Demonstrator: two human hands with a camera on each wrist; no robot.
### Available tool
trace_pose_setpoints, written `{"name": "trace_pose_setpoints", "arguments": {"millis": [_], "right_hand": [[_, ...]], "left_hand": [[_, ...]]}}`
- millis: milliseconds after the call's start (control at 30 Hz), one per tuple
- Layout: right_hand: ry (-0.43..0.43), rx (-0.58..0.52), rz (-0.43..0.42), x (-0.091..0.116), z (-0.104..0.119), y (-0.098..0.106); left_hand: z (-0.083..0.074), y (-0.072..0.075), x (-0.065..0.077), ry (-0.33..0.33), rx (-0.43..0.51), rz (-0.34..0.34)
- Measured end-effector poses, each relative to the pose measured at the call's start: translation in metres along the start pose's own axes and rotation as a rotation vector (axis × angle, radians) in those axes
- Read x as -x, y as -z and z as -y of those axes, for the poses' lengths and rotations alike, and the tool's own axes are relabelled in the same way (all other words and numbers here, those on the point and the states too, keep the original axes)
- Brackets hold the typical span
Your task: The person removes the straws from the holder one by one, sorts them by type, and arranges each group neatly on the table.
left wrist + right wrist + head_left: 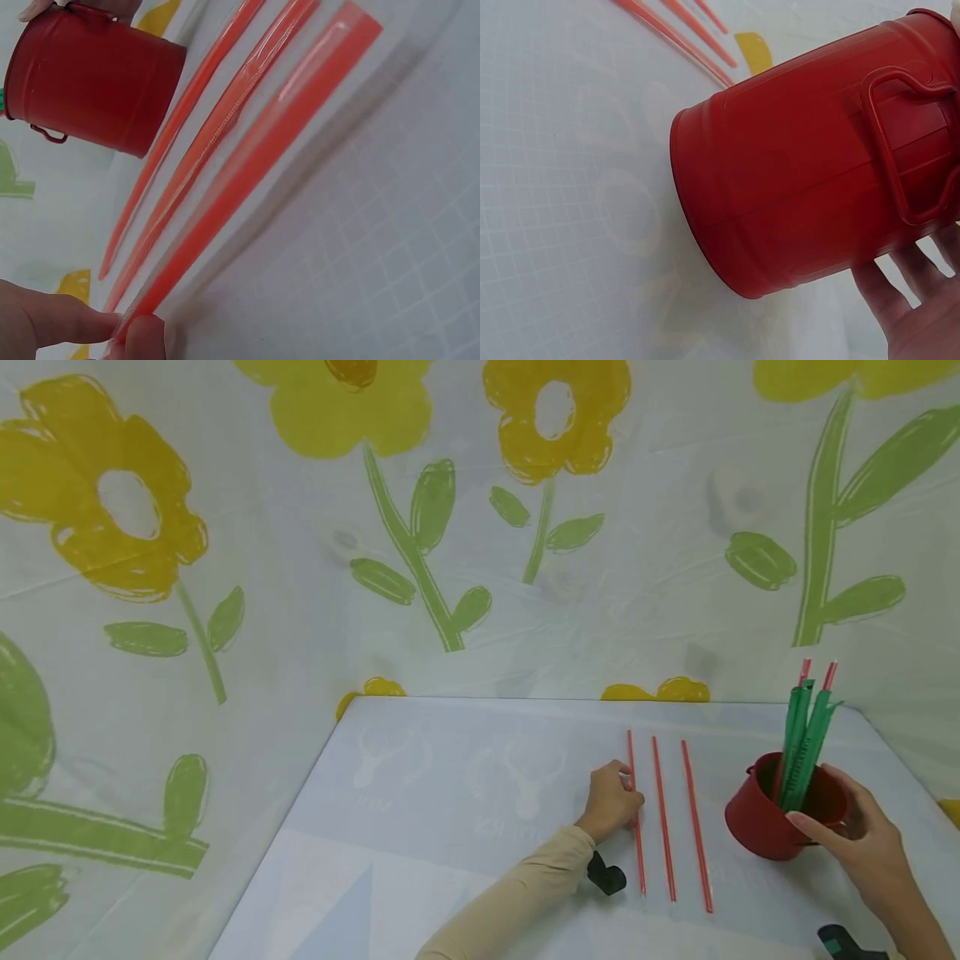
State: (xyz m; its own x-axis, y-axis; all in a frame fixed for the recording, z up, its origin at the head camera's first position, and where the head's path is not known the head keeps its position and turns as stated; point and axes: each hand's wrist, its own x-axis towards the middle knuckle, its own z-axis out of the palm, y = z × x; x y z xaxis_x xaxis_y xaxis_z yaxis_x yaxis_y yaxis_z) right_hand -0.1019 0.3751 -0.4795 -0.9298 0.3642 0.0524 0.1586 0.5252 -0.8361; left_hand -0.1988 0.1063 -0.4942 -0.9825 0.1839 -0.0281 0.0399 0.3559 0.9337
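Three long red straws (696,827) lie side by side on the white table. At the leftmost straw (255,157), my left hand (609,797) pinches it between thumb and finger; in the left wrist view its near end looms large, with a shadow beside it. A small red metal bucket (759,827) with side handles stands to the right. My right hand (870,843) holds the bucket by its right side, fingers round the wall, as the right wrist view shows from close by. Green-wrapped straws (806,752) with red tips lean inside the bucket, their lower ends hidden.
The white table (420,793) has faint printed pictures and ends at a flower-patterned curtain (645,585) behind and to the left. Black wrist devices (606,875) show at both wrists. The bucket stands right of the straws.
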Motion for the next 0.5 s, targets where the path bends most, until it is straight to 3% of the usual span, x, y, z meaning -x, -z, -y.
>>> {"name": "trace_pose_setpoints", "arguments": {"millis": [233,500], "right_hand": [[0.007,-0.005,0.006,0.0005,0.0002,0.0007],[0.010,-0.007,0.013,0.0006,-0.0010,0.0012]], "left_hand": [[-0.0006,0.0017,-0.0011,-0.065,-0.130,-0.023],[-0.0036,0.0046,-0.0047,-0.061,-0.110,-0.028]]}}
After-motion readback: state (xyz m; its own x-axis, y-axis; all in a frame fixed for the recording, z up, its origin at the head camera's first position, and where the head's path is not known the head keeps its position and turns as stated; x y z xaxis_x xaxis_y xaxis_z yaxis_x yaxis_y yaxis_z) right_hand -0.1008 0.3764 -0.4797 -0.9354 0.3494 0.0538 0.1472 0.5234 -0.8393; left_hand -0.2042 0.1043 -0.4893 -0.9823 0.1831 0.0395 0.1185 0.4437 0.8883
